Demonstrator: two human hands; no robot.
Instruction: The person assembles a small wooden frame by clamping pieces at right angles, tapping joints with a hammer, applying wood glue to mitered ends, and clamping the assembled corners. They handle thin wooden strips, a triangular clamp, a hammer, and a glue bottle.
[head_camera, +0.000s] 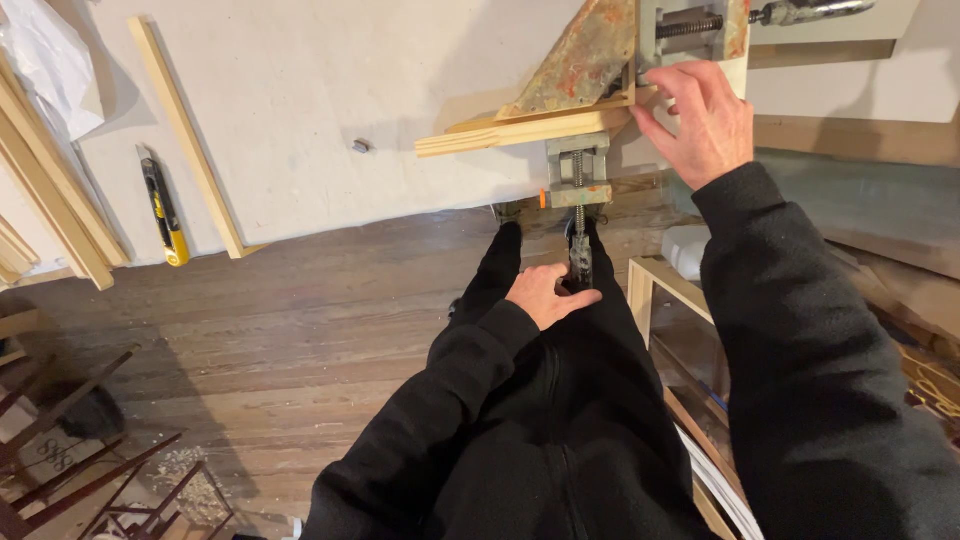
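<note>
White benchtop (300, 90): right hand (700, 120) on pine moulding (520, 130), left hand (545, 295) seemingly gripping clamp handle (580, 260).

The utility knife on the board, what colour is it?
The knife is yellow and black, seen best in the head view, lying left of the wood strip.

Two hands are in view: the left hand (545, 293) low at the screw handle (580, 262), the right hand (700, 120) up at the corner. One corner clamp (600, 60) on the worktop (320, 110), with two threaded screws showing (one (578, 185) running toward the person, one (690, 26) off to the side). One wooden strip (520, 130) sits in the clamp; one loose strip (188, 140) lies alone further left. One utility knife (162, 208), yellow and black. One small grey bit (361, 146), too small to tell what. A stack of wooden lengths (50, 190) at the left edge, at least three, exact count unclear.
</note>
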